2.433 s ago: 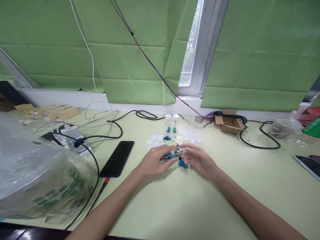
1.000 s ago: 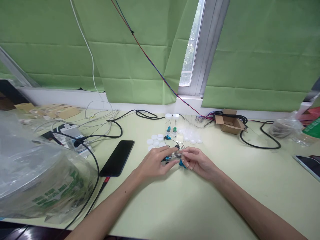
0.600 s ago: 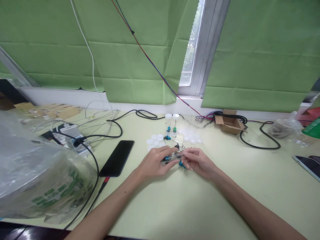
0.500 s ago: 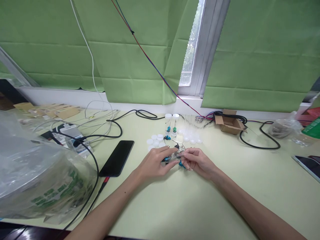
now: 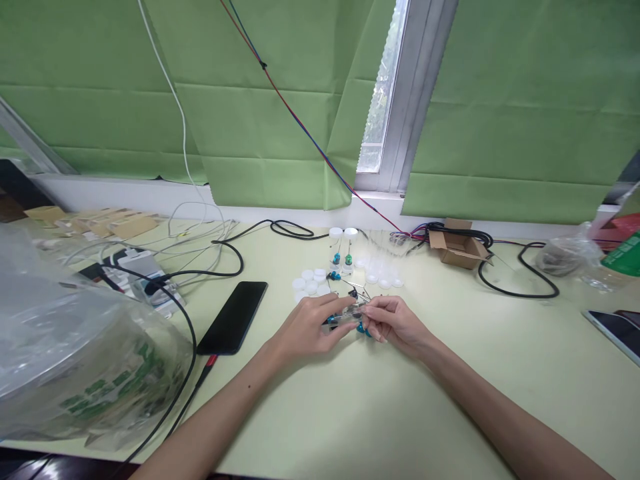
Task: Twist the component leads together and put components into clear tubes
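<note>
Clear tube (image 5: 347, 316), one: between the hands, long axis left to right. Left hand (image 5: 309, 327), nearer its body: thumb and fingers gripping. Right hand (image 5: 399, 324): fingertips pinching its right end, finer parts hidden.

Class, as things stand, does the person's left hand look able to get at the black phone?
Probably yes: the black phone lies on the left hand's own side, and no object shows between them. However, its fingers are around a clear tube, so they would likely need freeing first.
</note>
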`<state>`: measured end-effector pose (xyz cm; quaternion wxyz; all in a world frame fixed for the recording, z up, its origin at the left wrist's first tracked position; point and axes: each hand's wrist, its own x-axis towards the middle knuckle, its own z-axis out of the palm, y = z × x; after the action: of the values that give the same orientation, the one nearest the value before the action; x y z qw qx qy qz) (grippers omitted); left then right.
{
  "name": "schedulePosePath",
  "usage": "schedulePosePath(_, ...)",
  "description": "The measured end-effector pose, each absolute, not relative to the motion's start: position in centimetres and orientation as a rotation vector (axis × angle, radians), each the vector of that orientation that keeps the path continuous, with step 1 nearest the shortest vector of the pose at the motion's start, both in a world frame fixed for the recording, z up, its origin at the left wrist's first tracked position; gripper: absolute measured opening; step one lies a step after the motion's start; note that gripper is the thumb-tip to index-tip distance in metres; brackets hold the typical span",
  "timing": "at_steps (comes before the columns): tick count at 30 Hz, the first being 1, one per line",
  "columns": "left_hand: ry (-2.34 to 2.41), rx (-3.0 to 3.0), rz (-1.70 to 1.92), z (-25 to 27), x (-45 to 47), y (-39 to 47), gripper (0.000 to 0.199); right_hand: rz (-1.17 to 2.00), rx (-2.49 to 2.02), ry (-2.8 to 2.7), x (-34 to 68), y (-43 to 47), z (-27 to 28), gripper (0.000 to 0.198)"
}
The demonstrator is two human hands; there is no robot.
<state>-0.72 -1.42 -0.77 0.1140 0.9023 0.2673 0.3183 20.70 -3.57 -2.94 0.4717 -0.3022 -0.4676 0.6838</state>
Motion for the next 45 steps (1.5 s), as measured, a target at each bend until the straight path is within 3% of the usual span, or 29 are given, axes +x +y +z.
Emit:
schedulePosePath(7, 0.853, 2.546, 0.924, -0.6, -0.5, -1.4, 0.034, 1.575, -0.750, -1.067, 20.3, -3.5, -3.0, 0.030)
schedulePosePath(16, 1.005, 2.045, 1.145, 0.2, -0.4, -0.8, 0.035, 0.910, -1.071, -1.167, 20.5, -3.2, -3.3, 0.037)
schedulePosePath(30, 1.164, 2.009, 1.265, -0.4, -0.2, -0.6, 0.026, 0.384, -1.206, -1.487, 20.4, -3.5, -3.4, 0.034)
schedulePosePath(38, 1.165, 1.954, 1.286, -0.6, -0.2, -0.5, 0.026, 0.404, -1.163, -1.760, 19.5, -2.3, -1.9, 0.016)
schedulePosePath(45, 1.183, 1.892, 1.319, -0.4, -0.1, -0.5, 0.025, 0.343, -1.304, -2.081, 18.2, 0.6, 0.2, 0.016)
